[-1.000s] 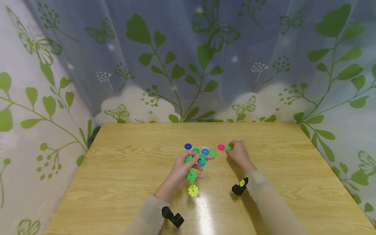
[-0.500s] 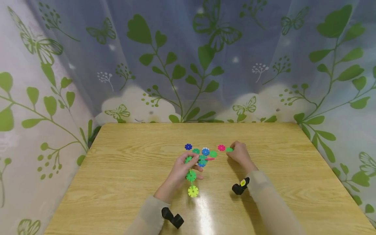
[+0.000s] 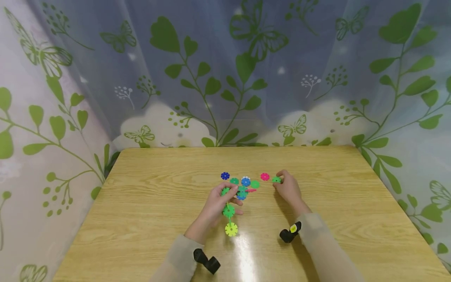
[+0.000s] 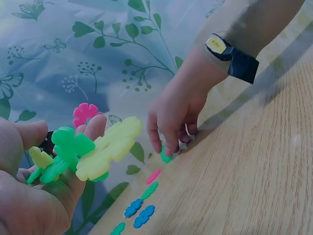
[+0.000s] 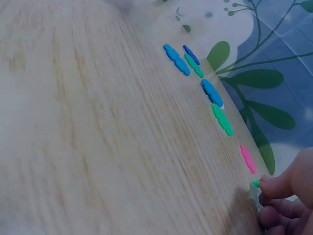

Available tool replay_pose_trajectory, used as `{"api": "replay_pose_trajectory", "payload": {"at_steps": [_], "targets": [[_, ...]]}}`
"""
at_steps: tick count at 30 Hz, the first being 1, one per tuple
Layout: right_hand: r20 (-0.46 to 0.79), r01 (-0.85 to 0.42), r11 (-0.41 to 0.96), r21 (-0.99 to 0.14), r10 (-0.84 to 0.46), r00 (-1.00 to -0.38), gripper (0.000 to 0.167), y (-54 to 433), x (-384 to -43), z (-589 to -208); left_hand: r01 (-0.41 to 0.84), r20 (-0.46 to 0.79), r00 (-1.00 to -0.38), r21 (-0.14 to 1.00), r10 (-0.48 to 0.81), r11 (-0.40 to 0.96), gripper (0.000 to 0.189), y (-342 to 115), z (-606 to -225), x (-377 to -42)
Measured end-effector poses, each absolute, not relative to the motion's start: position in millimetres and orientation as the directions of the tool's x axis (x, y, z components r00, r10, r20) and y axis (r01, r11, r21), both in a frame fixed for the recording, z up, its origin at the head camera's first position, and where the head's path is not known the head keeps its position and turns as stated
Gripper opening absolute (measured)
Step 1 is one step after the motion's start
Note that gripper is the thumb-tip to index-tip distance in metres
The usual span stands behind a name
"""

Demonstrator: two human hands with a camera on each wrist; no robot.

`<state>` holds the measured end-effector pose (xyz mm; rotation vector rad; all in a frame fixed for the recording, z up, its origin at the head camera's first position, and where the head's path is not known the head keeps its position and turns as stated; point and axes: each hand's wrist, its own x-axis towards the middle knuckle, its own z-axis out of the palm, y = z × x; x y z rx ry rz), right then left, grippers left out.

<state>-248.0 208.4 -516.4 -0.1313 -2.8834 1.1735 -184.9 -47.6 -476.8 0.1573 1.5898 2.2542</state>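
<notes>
My left hand [image 3: 213,205] holds a joined cluster of notched plastic snowflake discs above the table. A green disc [image 3: 228,210] and a yellow disc [image 3: 231,229] hang in a chain at its near end. Teal and pink discs stick out past the fingertips; the left wrist view shows the yellow disc [image 4: 110,149] and a pink disc [image 4: 86,114] up close. At the right, my right hand [image 3: 289,188] pinches a single green disc [image 3: 276,179] between thumb and fingers, low by the tabletop. Only a sliver of that green disc [image 5: 256,183] shows in the right wrist view.
Loose discs lie on the wooden table [image 3: 148,196]: a pink disc [image 3: 264,176] left of my right hand, a light green disc [image 3: 255,184], a blue disc [image 3: 245,181] overlapping a white one, and a dark blue disc [image 3: 225,176]. A patterned curtain [image 3: 197,78] hangs behind.
The green disc in my right hand has come slightly nearer and right, away from the pink disc, and its notched face now shows more. My left hand and its cluster stay about still.
</notes>
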Motion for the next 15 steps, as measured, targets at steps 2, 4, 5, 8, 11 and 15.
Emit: {"api": "replay_pose_trajectory", "payload": {"at_steps": [2, 4, 5, 8, 11, 15], "targets": [[0.003, 0.061, 0.679, -0.731, 0.093, -0.996, 0.030, 208, -244, -516, -0.238, -0.122, -0.923, 0.927, 0.365, -0.291, 0.047, -48, -477, -185], [0.016, 0.050, 0.641, -0.766, 0.097, -0.995, 0.028, 208, -241, -517, -0.240, -0.123, -0.922, 0.925, 0.367, -0.294, 0.046, -47, -477, -185], [0.020, 0.047, 0.618, -0.784, 0.101, -0.995, 0.028, 208, -239, -516, -0.242, -0.124, -0.922, 0.923, 0.366, -0.298, 0.044, -47, -477, -185], [0.032, 0.031, 0.538, -0.842, 0.106, -0.994, 0.027, 205, -233, -515, -0.247, -0.127, -0.923, 0.920, 0.363, -0.305, 0.042, -47, -476, -185], [0.032, 0.018, 0.440, -0.898, 0.107, -0.994, 0.028, 200, -227, -510, -0.247, -0.130, -0.926, 0.918, 0.355, -0.310, 0.040, -47, -477, -185], [0.042, -0.006, 0.359, -0.933, 0.094, -0.995, 0.030, 193, -219, -503, -0.241, -0.128, -0.930, 0.920, 0.344, -0.310, 0.037, -47, -477, -186]]}}
